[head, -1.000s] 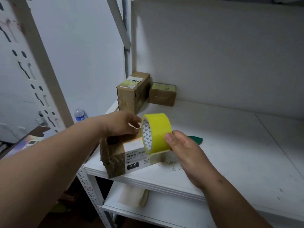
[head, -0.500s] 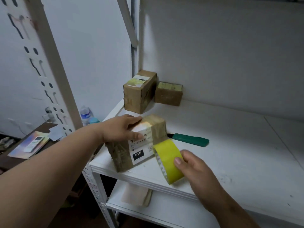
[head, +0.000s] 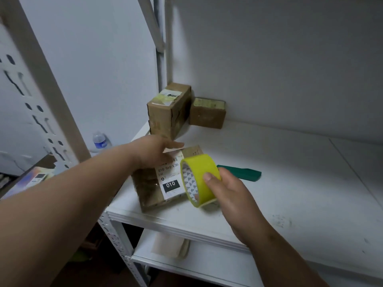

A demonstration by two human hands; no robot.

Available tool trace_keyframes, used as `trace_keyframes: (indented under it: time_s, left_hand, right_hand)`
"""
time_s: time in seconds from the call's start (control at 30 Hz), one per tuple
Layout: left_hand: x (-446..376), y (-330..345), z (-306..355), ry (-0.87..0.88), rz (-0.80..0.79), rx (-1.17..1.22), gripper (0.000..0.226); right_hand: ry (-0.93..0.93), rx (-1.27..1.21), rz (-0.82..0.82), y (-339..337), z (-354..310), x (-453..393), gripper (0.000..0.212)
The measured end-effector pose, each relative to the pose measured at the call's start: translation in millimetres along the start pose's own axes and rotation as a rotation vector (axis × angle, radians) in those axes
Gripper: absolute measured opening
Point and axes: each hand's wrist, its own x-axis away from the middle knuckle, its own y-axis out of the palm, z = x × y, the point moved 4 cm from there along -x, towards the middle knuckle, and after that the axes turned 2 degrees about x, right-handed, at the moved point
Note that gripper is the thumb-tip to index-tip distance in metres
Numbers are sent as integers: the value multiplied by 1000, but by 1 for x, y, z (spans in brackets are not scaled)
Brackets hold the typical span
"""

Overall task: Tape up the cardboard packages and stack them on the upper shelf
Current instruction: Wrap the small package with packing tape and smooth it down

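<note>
The left hand is pressing flat, fingers straight, on the labelled package, whose long axis is running from the shelf front edge toward the back. The right hand is gripping the yellow tape roll, standing on edge against the package's right side.

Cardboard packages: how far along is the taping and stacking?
Done: two brown cardboard boxes stand at the back corner. In hand: left hand steadies the labelled cardboard package; right hand holds the yellow tape roll against it. Left: finishing the taping, then stacking.
</note>
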Motion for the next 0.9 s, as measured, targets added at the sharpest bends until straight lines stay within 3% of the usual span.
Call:
trace_keyframes:
  time_s: [0.07, 0.17, 0.3, 0.47, 0.6, 0.73, 0.8, 0.9]
  left_hand:
    - [-4, 13, 6, 73, 46, -174, 58]
    - [4, 35, 5, 81, 12, -163, 58]
    - [9, 51, -2, 83, -50, -234, 100]
    - [-7, 48, -12, 67, -125, -257, 73]
    - [-9, 46, -10, 60, -165, -246, 71]
    - [-10, 38, -14, 19, -250, -23, 79]
    - [-7, 39, -12, 90, -213, 49, 71]
    - [-2, 43, -10, 177, -129, -151, 61]
  right_hand:
    - [9, -17, -16, 4, 0, -8, 21]
    - [32, -66, -49, 5, 2, -14, 16]
    - [-13, 1, -14, 5, -8, -16, 31]
    - [58, -88, 16, -7, 12, 6, 29]
    - [171, -52, -27, 9, 51, 21, 41]
    - [178, -47, -96, 16, 58, 24, 43]
    - [200, -61, -110, 13, 57, 24, 39]
    - [219, -57, -100, 8, 52, 25, 37]
